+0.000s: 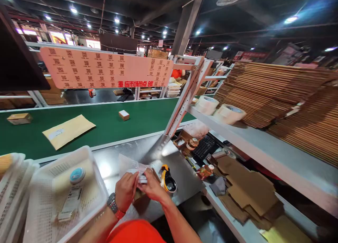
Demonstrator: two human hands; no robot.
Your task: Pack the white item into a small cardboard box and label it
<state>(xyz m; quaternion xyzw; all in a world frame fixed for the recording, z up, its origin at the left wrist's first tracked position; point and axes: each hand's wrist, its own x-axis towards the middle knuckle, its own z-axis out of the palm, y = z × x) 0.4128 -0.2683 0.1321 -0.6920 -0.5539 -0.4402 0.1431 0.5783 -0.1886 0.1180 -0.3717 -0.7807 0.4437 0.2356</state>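
Head view: white basket holds round tin and label.

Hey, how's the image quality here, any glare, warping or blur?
Head view: ceiling lamps flare; glare on the steel table; wide-angle warp bends the shelf and conveyor belt; both hands on the clear bag look slightly soft.

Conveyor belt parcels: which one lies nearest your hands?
The flat yellow padded envelope; the small white-topped box sits farther up the belt, and the brown box lies at far left.
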